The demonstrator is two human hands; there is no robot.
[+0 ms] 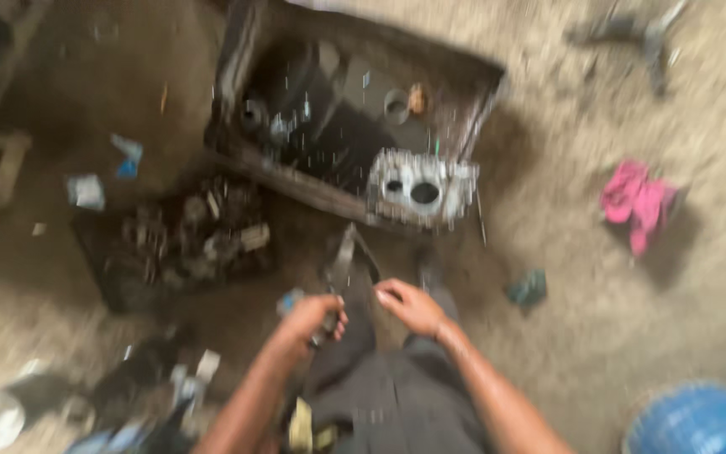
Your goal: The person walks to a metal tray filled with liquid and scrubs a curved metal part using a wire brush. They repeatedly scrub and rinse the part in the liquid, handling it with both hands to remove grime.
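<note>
The view is blurred by motion. My left hand (313, 318) is closed around a small dark metal tool or part with a bluish end (290, 301); what it is I cannot tell. My right hand (413, 306) hovers just to its right, fingers loosely curled and nothing in it, above my dark trousers (380, 387). Ahead on the sandy floor stands a dark metal tray (237, 67) holding oily engine parts. A pale aluminium engine block (420, 189) with two round bores rests on the tray's near edge.
A heap of dark greasy parts (186, 240) lies left of my knees. A pink rag (636, 202) lies at right, a small teal object (529, 287) nearer. A blue drum (699, 420) stands at bottom right. Metal items and scraps (10, 412) litter the lower left.
</note>
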